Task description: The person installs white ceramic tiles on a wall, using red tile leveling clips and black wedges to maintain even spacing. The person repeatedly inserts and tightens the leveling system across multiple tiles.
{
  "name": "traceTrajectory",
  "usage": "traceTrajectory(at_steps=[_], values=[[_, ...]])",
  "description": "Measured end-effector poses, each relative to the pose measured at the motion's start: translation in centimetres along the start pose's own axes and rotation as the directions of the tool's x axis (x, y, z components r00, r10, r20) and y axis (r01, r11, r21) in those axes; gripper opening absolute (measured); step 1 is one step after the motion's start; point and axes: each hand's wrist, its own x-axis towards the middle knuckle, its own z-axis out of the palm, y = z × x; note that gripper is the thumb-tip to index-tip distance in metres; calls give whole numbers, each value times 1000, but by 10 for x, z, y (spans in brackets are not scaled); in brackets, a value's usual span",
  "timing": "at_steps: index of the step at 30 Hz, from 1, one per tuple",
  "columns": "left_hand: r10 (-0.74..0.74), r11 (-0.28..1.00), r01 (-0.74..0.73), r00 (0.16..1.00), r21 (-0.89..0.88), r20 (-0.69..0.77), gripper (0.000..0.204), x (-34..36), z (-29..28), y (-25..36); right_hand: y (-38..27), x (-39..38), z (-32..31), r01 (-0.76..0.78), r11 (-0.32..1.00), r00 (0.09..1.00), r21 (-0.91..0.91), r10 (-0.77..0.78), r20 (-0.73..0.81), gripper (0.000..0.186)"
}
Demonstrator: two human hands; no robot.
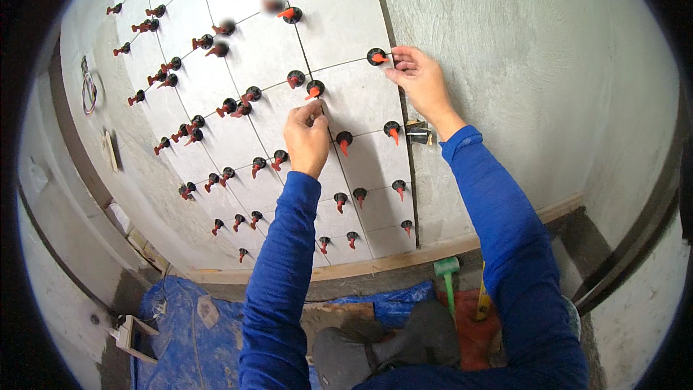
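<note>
Nearest to me: two blue sleeves (278, 274), both forearms raised from below toward the tiled wall; grey trousers (429, 336) under them, knees bent.

Left hand (308, 133): fingers curled in, thumb close against them, tips just beneath the red handle of the middle levelling clip (315, 90). Contact likely; whether the handle end is pinched I cannot tell.

Right hand (420, 87): part-open, thumb and forefinger parted at the outer tile edge, just beside the outer levelling clip (376, 56). No grip on the clip visible; fingertips appear to meet the edge.

Key relation: the outer clip sits on the joint between the upper tile (339, 22) and the lower tile (359, 94), immediately left of the right fingertips. Its red handle lies nearly level, long axis aimed right at the gap between thumb and forefinger. The right hand is clearly the nearer; the left is farther off, lower and leftward. The middle clip's handle slants down-left, above the left fingertips.

Edges: the outer tile border runs steeply, leaning right toward its foot. Beyond it, open grey plaster (520, 87) gives the right hand room; a black wall box (419, 133) sits below its wrist. Leftward, many clips crowd the left hand's side.
</note>
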Motion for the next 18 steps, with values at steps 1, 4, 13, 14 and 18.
traceTrajectory(at_steps=[1, 4, 13, 14, 18], values=[[3, 1000, -3, 1000, 13, -12, 30, -1, 1, 2, 1, 0, 3, 2, 1000, 1000, -2, -2, -19, 44], [62, 994, -52, 993, 96, -100, 31, -16, 10, 17, 3, -1, 9, -40, 999, 997, 23, 41, -66, 42], [207, 973, -224, 954, -56, -215, 32, 12, 97, 79, 2, -1, 11, -66, 996, 991, 61, 73, -110, 40], [213, 969, -237, 942, -64, -259, 32, 14, 103, 80, 1, -2, 10, -35, 998, 993, 49, 40, -107, 40], [177, 977, -205, 935, -63, -306, 31, 19, 113, 80, -3, -4, 7, -24, 1000, 995, -3, 24, -97, 37]])
